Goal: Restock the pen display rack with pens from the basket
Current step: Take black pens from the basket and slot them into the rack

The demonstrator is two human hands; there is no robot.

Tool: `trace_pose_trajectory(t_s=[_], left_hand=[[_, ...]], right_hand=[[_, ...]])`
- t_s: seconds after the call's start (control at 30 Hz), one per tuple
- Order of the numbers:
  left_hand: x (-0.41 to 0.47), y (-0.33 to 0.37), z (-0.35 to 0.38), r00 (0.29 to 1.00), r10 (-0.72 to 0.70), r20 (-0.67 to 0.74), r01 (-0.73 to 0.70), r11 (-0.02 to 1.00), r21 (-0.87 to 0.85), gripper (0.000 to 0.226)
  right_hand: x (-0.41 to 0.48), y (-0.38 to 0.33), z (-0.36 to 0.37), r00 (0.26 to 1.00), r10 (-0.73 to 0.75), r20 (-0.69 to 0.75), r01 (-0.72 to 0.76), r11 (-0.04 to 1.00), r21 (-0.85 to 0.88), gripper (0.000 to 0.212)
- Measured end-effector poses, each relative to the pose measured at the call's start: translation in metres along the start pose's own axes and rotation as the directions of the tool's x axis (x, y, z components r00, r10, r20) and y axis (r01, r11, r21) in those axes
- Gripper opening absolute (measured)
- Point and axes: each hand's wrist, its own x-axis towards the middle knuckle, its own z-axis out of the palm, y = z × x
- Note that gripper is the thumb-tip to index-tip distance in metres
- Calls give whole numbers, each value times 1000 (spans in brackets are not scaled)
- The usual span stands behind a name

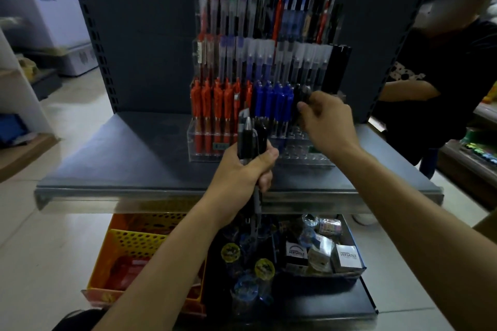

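Both bare forearms reach up from the bottom of the view over a yellow-and-orange perforated plastic basket [134,247] on the floor, below the front edge of the dark grey metal shelf [113,158]. Left hand [242,174] is closed in a fist round a bundle of black click pens [251,140], held upright just in front of the clear acrylic tiered pen display rack [258,153] that stands toward the back of the shelf. Right hand [326,118] is pinched shut on a single black pen [302,97], thumb and fingers curled about its barrel, at the right end of the rack's lowest tier, just beside the row of blue pens [274,99]; red pens [215,105] fill the left end of that tier.

The step in hand looks to be seating this one pen in an empty slot on the front tier — several bare holes show below the right wrist. To do it well:

- Keep the pen near vertical, tip down, and line it up over one hole before lowering, since the holes sit close together.
- Let go only when the barrel rests at the bottom of its slot.
- Fill next to the blue row and work rightward, so colours stay grouped.
- Keep the left fist firm and clear of the rack — a knock could topple the neighbours.
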Motion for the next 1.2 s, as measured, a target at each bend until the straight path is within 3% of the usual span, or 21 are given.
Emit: trace_pose_trajectory(t_s=[0.17, 0.3, 0.4, 0.53, 0.67, 0.93, 1.1, 1.2], left_hand=[[5, 3, -3, 999, -12, -34, 8, 995, -102, 15], [8, 2, -2, 996, -37, -77, 26, 990, -139, 14], [7, 2, -1, 994, -54, -96, 33, 978, -207, 18], [7, 4, -2, 991, -82, -103, 48, 954, -295, 19], [7, 1, 0, 991, -72, -114, 36, 956, -291, 16], [7, 4, -6, 991, -3, -134, -43, 940, -338, 5], [3, 4, -8, 985, -7, -174, -52, 941, -334, 2], [0, 2, -10, 979, -13, -203, -36, 971, -234, 5]], right_hand=[[-6, 13, 18, 996, -65, -62, 52, 981, -186, 24], [-4, 15, 15, 1000, -4, -27, 0, 993, -120, 22], [-22, 19, 17, 1000, -6, -1, 6, 987, -162, 21], [-68, 6, 19, 987, -93, -134, 106, 990, 91, 15], [-109, -7, 24, 979, -116, 165, 40, 913, 406, 20], [-127, 2, 31, 951, -153, 269, 30, 910, 413, 12], [-132, -2, 30, 901, -44, 432, -220, 812, 540, 15], [-133, -2, 26, 894, -33, 447, -247, 795, 553, 11]])
